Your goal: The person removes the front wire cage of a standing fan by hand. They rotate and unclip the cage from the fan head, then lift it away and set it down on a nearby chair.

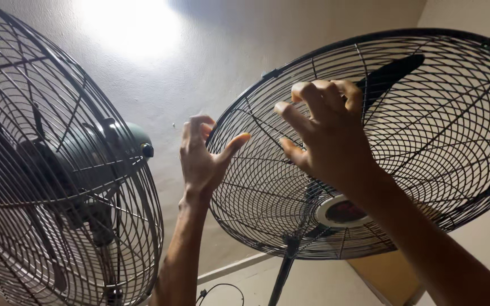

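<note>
Round badge on fan grille

Oval hub badge (342, 211), pale rim around dark red centre, fixed mid-grille on right fan (426, 141); no packages, signs, screens.

The left pedestal fan (58, 170) is cut off by the left and bottom edges, its stand out of sight. The right pedestal fan (370, 147) runs past the right edge; its pole (282, 277) leaves at the bottom. The right hand (327, 133) hides part of that fan's grille, and the forearm covers some of the hub (341, 211). The left hand's fingers (199, 126) curl behind the grille rim. A cable (222, 290) below is too small to tell.
</note>
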